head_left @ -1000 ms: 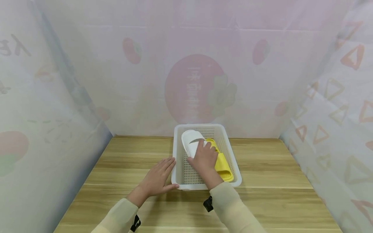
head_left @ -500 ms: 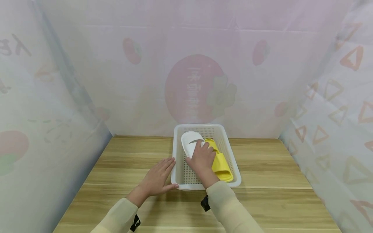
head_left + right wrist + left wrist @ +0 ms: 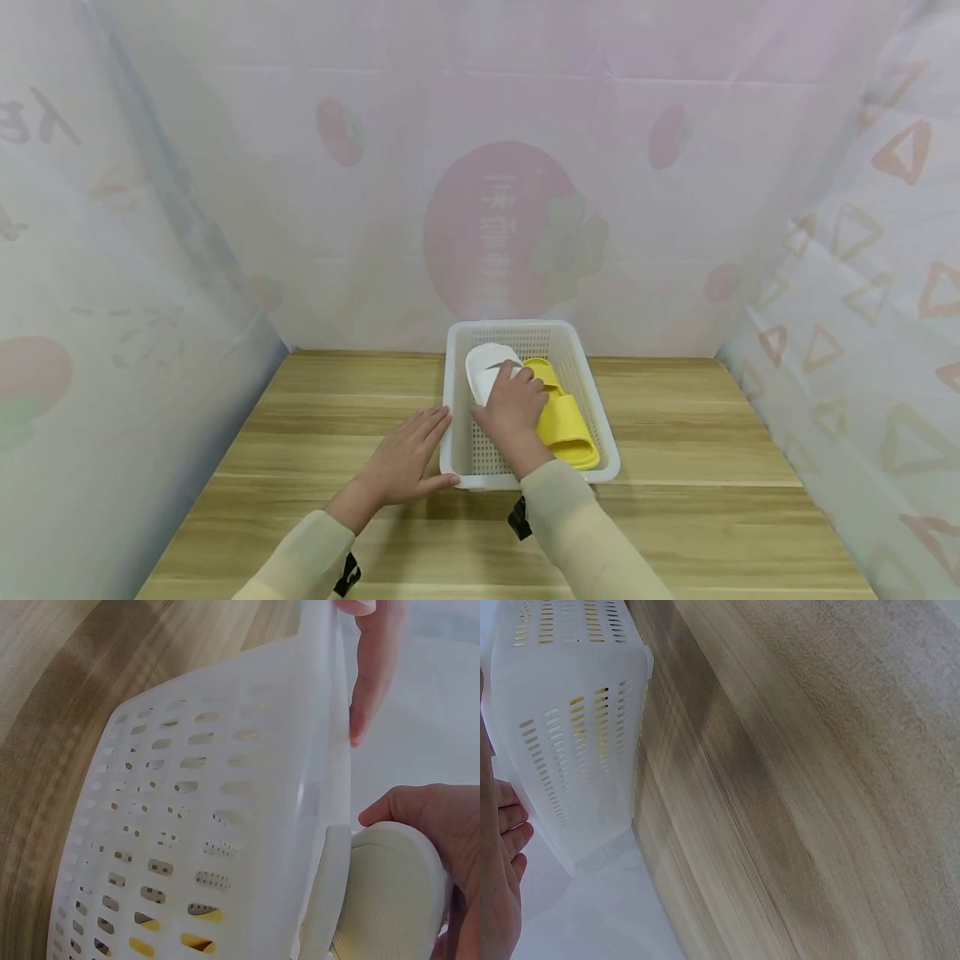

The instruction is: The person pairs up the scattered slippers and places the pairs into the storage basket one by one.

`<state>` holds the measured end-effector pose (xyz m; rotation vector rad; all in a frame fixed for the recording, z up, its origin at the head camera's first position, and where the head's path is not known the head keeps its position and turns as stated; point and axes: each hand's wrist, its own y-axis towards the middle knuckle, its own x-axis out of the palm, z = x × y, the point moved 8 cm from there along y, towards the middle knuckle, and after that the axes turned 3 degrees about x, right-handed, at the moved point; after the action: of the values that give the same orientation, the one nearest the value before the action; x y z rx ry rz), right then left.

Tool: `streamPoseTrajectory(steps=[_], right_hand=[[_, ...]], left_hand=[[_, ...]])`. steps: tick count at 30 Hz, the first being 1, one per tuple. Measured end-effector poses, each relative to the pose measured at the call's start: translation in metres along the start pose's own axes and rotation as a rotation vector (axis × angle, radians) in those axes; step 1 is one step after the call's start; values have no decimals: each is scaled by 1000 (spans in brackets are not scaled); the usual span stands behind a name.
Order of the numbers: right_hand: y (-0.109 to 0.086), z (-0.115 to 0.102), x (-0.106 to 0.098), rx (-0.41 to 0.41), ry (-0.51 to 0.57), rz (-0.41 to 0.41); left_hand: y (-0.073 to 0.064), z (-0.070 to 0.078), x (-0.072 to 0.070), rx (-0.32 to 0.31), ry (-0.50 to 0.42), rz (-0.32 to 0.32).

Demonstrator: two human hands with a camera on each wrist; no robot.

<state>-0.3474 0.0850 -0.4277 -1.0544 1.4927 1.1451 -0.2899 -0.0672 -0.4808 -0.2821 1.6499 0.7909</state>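
A white perforated plastic basket (image 3: 600, 467) stands on the wooden table. My right hand (image 3: 513, 412) reaches into it and grips a white slide slipper (image 3: 487, 357), which lies aslant along the left side; the hand hides its near part. In the right wrist view, the thumb lies beside the rounded end of the white slipper (image 3: 394, 889). Yellow slide footwear (image 3: 566, 425) lies to the right of that hand; I cannot tell whether it is one slipper or two. My left hand (image 3: 405, 458) rests on the basket's near left corner, its fingers straight on the left rim and its thumb on the front rim.
The wooden table (image 3: 697, 500) stretches out on both sides of the basket. Behind it hangs a pale printed cloth (image 3: 375, 250), and similar cloths enclose the left and right sides. Slots in the basket's wall (image 3: 577, 742) let yellow show through.
The right hand has shifted a little to the left and the white slipper slightly toward the front of the basket. More of the yellow footwear shows. The left hand has stayed put.
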Motion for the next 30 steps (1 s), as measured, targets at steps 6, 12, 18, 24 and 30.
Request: streamPoseTrajectory(steps=[6,12,18,24,30], right_hand=[[4,-5,2,9,-3,-12],[7,-8,7,22,-19,-49],[7,-9,11,26,-28,-83],[7,-8,12,25,-40,-94],[8,-10,15,21,-44,-103]], left_hand=[[0,-1,-1,-2,4,7],[0,-2,2,-11,12,-12],[1,-2,6,-22,13,-25],[1,-2,5,-22,7,-23],[1,-1,3,-19,0,-19]])
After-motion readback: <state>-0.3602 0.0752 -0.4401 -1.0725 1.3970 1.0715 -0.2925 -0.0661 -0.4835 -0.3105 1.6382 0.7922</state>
